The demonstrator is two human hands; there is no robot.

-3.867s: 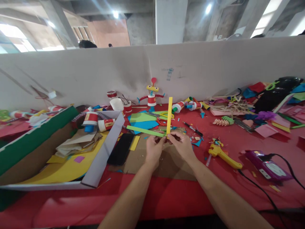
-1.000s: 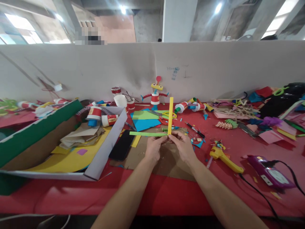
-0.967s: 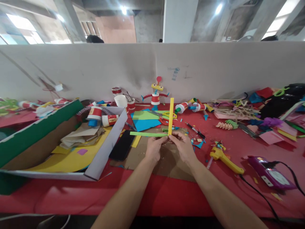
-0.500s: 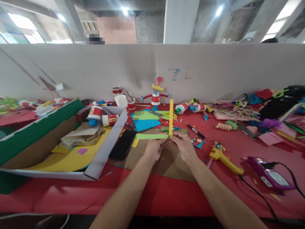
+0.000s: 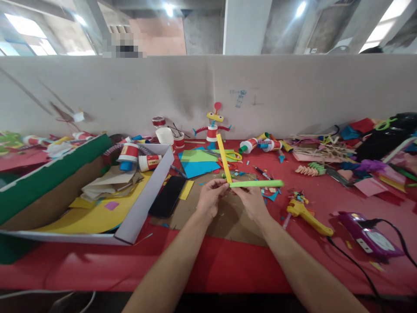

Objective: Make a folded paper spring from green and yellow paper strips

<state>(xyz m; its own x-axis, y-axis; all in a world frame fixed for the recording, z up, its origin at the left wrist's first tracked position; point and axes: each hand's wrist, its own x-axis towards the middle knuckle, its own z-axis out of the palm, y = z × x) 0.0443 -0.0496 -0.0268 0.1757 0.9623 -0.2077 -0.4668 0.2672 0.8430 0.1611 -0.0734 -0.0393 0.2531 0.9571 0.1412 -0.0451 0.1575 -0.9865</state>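
Observation:
Above a brown cardboard sheet (image 5: 228, 224), my two hands meet at the joined ends of two paper strips. The yellow strip (image 5: 224, 157) points up and leans slightly left. Out to the right, over my right hand (image 5: 250, 200), runs the green strip (image 5: 260, 184). My left hand (image 5: 210, 198) pinches the joint of the strips between thumb and fingers. The fingers of my right hand are closed at the same joint, partly hidden by the green strip. Behind them lie yellow-handled scissors (image 5: 233, 155) on green and blue paper (image 5: 195, 167).
An open box (image 5: 140, 208) with paper and cup figures stands left, beside a black phone (image 5: 168, 197). A yellow glue gun (image 5: 309, 216) and a purple device (image 5: 369, 239) with cords lie right. A cup figure (image 5: 212, 130) stands by the partition.
The green strip has swung from the left side over to the right. The yellow strip now tilts left instead of standing straight. My hands have stayed near the same spot.

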